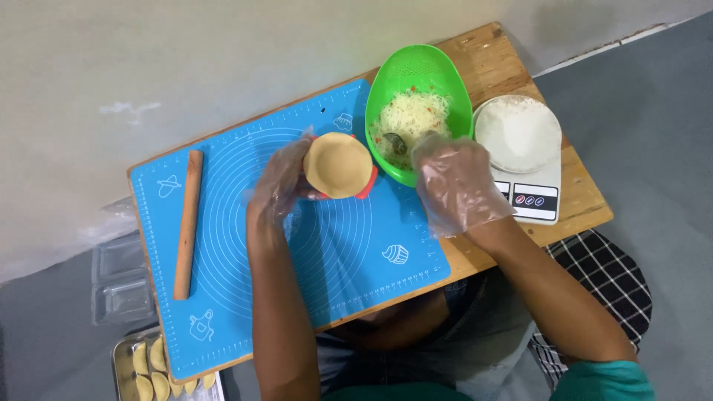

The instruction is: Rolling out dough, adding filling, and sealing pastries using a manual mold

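Observation:
My left hand [281, 186], in a clear plastic glove, holds a red dumpling press [365, 187] with a round yellow dough sheet [338, 165] lying in it, above the blue silicone mat [245, 245]. My right hand [457, 186], also gloved, grips a metal spoon [396, 142] whose bowl sits in the white shredded filling [410, 119] inside the green bowl [416, 70]. The spoon's handle is hidden under the glove.
A wooden rolling pin [187, 223] lies on the mat's left side. A white kitchen scale [536, 194] carries a round white plate [518, 132] at the right of the small wooden table [490, 63]. A metal tray [122, 364] with several folded dumplings [152, 367] and clear plastic containers [119, 286] are at lower left.

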